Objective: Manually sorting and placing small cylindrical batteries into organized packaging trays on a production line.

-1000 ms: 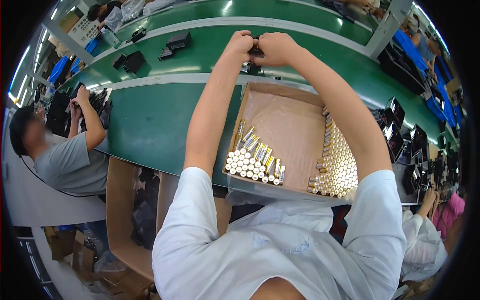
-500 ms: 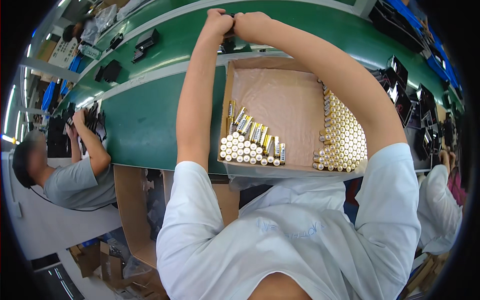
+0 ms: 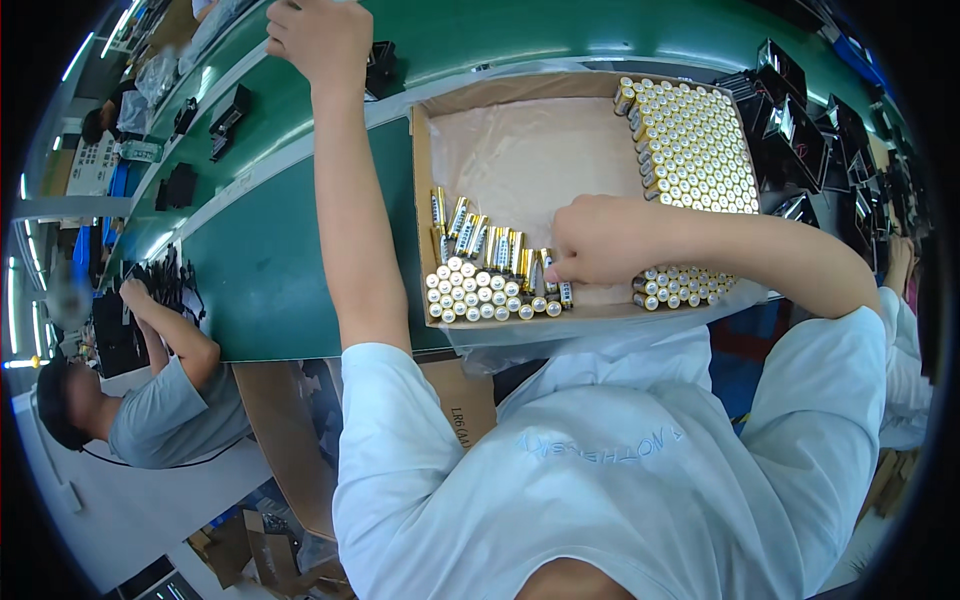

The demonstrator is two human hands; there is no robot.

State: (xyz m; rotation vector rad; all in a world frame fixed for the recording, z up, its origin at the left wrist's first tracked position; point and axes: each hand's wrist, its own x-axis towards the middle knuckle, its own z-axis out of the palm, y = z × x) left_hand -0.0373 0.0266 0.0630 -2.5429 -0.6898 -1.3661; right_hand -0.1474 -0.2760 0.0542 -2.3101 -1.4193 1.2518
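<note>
In the carton [image 3: 530,92] in front of me, gold-and-white cylindrical batteries [image 3: 695,140] stand in a dense block on the right. At its left end, more batteries [image 3: 470,290] stand upright, with several tilted ones [image 3: 485,240] behind them. My right hand [image 3: 603,238] reaches into the carton from the right, fingers curled down at the end of the tilted row. Its fingertips close on a battery there, mostly hidden by the hand. Far out over the green bench, my left hand [image 3: 325,38] has bent fingers; whatever they hold is hidden.
A small black device [image 3: 380,62] lies beside my left hand, with other black devices [image 3: 230,110] further left. Black boxes [image 3: 795,130] crowd the right side. A person [image 3: 170,400] works at the left; another's arm [image 3: 900,265] shows at the right. An open carton [image 3: 285,410] stands below the bench edge.
My hands were together over the bench beyond the carton. The left has swung further left, and the right has come back into the carton, down to the batteries. The view has shifted slightly.
</note>
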